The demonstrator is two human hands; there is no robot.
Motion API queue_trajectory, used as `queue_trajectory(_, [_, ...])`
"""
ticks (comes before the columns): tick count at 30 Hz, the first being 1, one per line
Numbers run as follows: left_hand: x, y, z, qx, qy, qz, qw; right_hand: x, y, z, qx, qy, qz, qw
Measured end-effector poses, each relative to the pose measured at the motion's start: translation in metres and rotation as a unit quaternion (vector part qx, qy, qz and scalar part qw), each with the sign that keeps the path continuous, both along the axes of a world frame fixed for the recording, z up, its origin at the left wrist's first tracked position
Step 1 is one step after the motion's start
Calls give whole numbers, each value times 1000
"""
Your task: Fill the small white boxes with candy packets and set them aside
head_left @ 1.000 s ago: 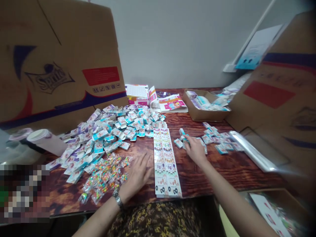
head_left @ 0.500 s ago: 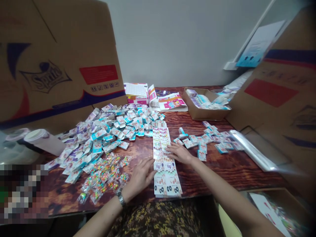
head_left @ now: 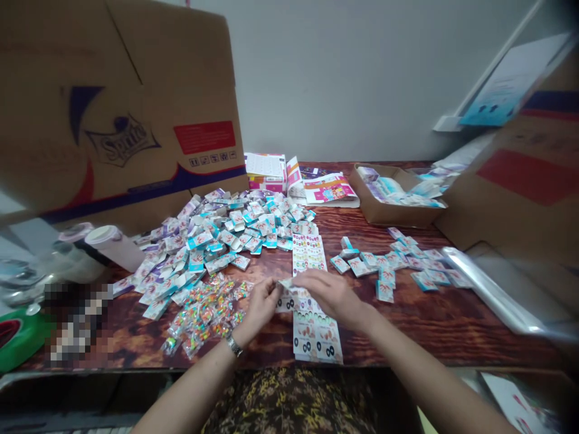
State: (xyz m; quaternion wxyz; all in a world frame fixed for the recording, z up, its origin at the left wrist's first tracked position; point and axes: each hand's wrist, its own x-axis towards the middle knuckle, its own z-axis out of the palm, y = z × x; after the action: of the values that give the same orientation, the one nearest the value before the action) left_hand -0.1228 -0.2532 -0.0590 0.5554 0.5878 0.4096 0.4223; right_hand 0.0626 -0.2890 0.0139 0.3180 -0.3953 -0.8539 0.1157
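Between my hands is a small printed sheet with dark oval pictures. My left hand pinches its left side between thumb and fingers. My right hand reaches over from the right, fingers together and bent, with the tips at the sheet's upper edge; the thumb is hidden. Beneath them, a long column of overlapping printed sheets lies on the table, showing rows of coloured ovals. Left of my left hand lie clear packets of colourful pieces. Beyond them, small white, blue and purple boxes form a heap.
More small boxes lie at the right, beside a clear plastic roll. An open carton of boxes stands at the back. Large cardboard boxes flank the table. A white-lidded container and green tape roll are at the left.
My hands have come together above the column, and a small printed sheet is now lifted between them. Earlier both hands lay on or beside the column. The view has shifted slightly left.
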Motion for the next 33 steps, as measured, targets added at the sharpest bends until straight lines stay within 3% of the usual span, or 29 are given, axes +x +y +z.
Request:
queue_trajectory(3, [-2, -2, 8, -141, -145, -14, 979, -13, -12, -13, -22, -45, 51, 997])
queue_trajectory(6, [-4, -6, 18, -214, -214, -31, 953, -18, -13, -20, -57, -30, 38, 997])
queue_trajectory(13, [-8, -15, 32, -187, -233, -70, 952, -20, 7, -20, -103, 63, -80, 989])
queue_trajectory(16, [-12, -16, 32, -103, -167, -81, 977, -21, 11, -24, -135, 76, -113, 981])
queue_trajectory(19, [-19, -17, 21, 41, -27, -54, 997, -20, 17, -32, -195, 107, -89, 971])
queue_trajectory(23, [-32, -26, 0, 197, 113, -23, 974, -25, 23, -45, -304, 156, 22, 939])
queue_trajectory(26, [-43, -36, -9, 210, 154, 18, 965, -38, 23, -54, -386, 153, 150, 897])
queue_trajectory(28, [-52, -38, -13, 188, 175, 47, 965, -46, 24, -59, -405, 147, 178, 885])
queue_trajectory(31, [-72, -28, -21, 216, 258, 83, 938, -54, 32, -67, -342, 114, 110, 926])
queue_trajectory(33, [-83, -16, -30, 287, 367, 90, 880, -58, 43, -72, -270, 77, 31, 959])
